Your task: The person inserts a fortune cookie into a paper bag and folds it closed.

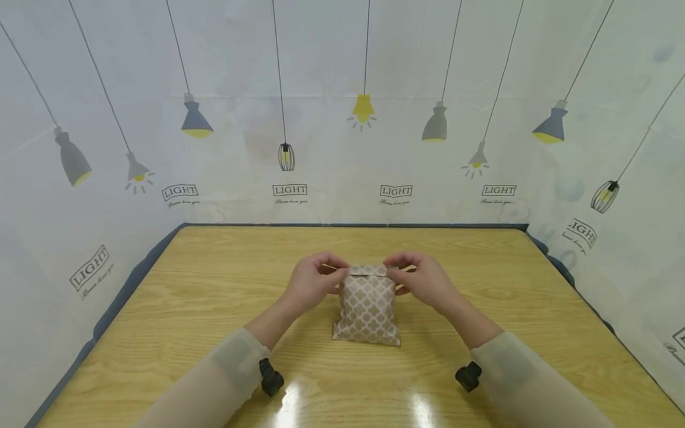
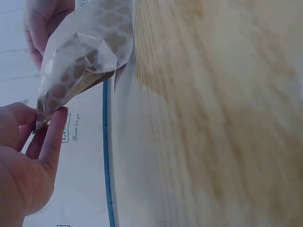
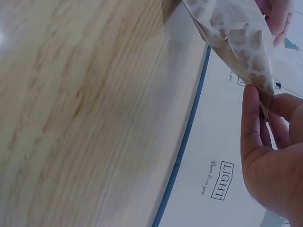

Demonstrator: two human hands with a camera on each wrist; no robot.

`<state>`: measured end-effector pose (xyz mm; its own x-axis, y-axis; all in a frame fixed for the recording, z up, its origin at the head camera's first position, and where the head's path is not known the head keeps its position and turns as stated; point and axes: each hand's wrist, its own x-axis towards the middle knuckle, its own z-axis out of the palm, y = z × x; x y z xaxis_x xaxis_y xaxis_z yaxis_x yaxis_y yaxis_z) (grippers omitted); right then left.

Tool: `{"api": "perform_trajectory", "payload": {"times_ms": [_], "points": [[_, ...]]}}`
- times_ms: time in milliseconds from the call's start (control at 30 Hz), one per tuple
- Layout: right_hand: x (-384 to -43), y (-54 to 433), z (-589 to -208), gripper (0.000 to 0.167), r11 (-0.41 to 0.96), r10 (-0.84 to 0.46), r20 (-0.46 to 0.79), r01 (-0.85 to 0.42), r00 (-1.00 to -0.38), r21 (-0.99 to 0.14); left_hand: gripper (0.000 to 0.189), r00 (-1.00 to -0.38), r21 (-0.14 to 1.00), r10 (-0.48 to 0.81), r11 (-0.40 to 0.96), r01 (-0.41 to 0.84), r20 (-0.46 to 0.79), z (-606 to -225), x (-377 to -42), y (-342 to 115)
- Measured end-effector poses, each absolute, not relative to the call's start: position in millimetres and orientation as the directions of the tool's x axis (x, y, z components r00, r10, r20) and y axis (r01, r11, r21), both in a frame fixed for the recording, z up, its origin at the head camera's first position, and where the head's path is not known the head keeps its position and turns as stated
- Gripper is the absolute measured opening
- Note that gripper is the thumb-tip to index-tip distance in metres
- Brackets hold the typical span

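A paper bag (image 1: 368,306) with a tan and white lattice pattern stands upright on the table, its top edge folded over into a narrow flap (image 1: 367,271). My left hand (image 1: 314,279) pinches the left end of that fold between thumb and fingers. At the right end, my right hand (image 1: 423,278) pinches the fold the same way. In the left wrist view the side of the bag (image 2: 90,56) looks creased and tapers to the pinched top. The right wrist view shows the bag (image 3: 236,38) narrowing toward the thumb and fingers. What the bag contains is hidden.
The wooden table (image 1: 214,249) has a dark blue edge along its back and sides. A pale backdrop (image 1: 332,59) printed with hanging lamps and LIGHT labels surrounds it. Small black wrist cameras (image 1: 271,377) sit on both sleeves.
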<state>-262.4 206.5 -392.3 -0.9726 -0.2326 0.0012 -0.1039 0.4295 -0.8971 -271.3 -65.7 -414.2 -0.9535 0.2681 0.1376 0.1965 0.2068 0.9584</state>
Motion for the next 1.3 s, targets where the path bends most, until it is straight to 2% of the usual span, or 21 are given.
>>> {"api": "perform_trajectory", "payload": {"times_ms": [233,533,833,1000,1300], "points": [[-271,208,-399,0.024,0.415,-0.201,-0.027,-0.06,-0.979,-0.908,0.013,-0.957,0.947,0.269,0.261,0.185,0.113,-419,-281,-65],[-281,211,-406,0.03,0.429,-0.224,-0.055,-0.048,-0.973,-0.902,0.024,-0.949,0.933,0.313,0.325,0.152,0.046,-423,-286,-69],[-284,212,-411,0.033,0.456,-0.24,-0.08,-0.039,-0.968,-0.889,0.026,-0.946,0.91,0.323,0.391,0.137,0.004,-428,-289,-71],[-284,213,-413,0.033,0.456,-0.261,-0.08,-0.05,-0.962,-0.888,0.028,-0.932,0.915,0.362,0.375,0.15,0.005,-429,-290,-72],[-281,210,-414,0.041,0.453,-0.369,-0.015,-0.166,-0.929,-0.876,0.031,-0.895,0.954,0.445,0.265,0.143,0.01,-426,-287,-67]]}}
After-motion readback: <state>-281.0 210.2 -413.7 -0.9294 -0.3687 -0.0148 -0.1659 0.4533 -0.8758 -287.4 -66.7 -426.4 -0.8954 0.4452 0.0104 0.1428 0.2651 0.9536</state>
